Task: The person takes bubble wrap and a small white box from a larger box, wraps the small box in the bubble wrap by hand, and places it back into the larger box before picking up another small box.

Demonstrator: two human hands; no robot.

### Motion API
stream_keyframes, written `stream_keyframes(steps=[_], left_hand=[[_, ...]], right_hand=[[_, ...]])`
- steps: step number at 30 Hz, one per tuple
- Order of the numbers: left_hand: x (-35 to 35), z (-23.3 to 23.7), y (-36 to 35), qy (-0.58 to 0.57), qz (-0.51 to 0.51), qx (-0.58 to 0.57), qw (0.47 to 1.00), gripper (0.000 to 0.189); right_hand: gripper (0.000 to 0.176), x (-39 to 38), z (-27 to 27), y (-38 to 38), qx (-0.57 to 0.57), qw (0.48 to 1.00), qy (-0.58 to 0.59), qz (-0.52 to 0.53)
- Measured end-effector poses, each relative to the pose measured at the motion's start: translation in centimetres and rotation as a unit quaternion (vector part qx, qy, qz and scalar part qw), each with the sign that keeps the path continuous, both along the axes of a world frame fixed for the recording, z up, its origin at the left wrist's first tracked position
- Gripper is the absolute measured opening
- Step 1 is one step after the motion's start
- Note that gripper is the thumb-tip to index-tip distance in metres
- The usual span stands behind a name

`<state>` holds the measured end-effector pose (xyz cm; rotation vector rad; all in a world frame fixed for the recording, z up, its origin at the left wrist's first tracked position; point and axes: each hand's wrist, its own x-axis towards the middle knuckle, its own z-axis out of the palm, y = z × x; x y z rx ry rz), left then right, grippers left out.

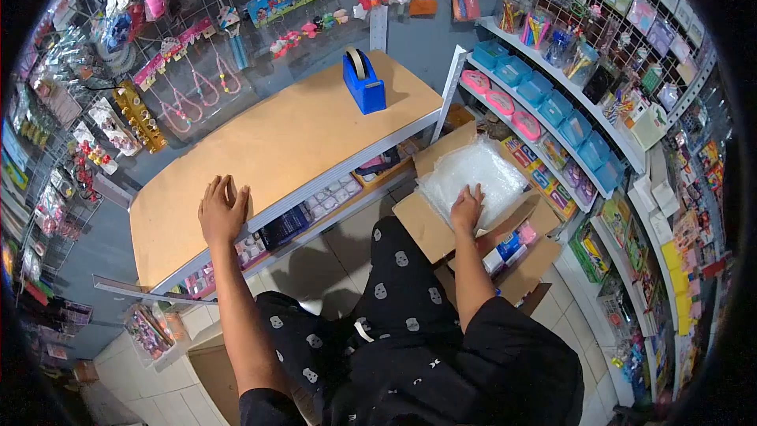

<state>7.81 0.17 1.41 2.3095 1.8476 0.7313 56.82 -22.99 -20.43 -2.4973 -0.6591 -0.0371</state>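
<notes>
My left hand rests near the front edge of the wooden tabletop, its fingers a little apart and nothing seen in it. On the right, my right hand lies with spread fingers on clear bubble wrap, which sits in an open cardboard box. A blue tape dispenser with a roll of tape stands at the far right of the tabletop. Beside the bubble wrap, nearer my right forearm, a second open carton holds blue, white and pink packages.
Shelves with blue plastic boxes and pink cases curve along the right. Small packaged goods lie on a shelf under the tabletop. Hair accessories hang on the wall grid behind. Another cardboard box is on the floor at lower left.
</notes>
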Motion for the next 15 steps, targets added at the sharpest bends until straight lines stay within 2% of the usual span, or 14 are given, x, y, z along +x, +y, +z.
stream_keyframes(steps=[5, 8, 11, 15], left_hand=[[0.2, 0.3, -0.3, 0.004, 0.001, -0.006, 1.0, 0.062], [0.2, 0.3, -0.2, 0.003, -0.002, -0.009, 1.0, 0.063], [0.2, 0.4, -0.3, 0.005, 0.002, -0.013, 1.0, 0.063], [0.1, 0.4, -0.3, 0.001, 0.0, -0.009, 1.0, 0.062]], right_hand=[[0.049, -0.8, 1.4, 0.1, 0.05, 0.997, -0.035, 0.045], [0.053, -2.1, 1.3, 0.5, 0.121, 0.985, -0.008, 0.124], [0.054, -1.2, -2.1, 1.1, 0.109, 0.987, 0.02, 0.115], [0.042, -1.4, -2.1, 1.2, 0.116, 0.987, 0.021, 0.108]])
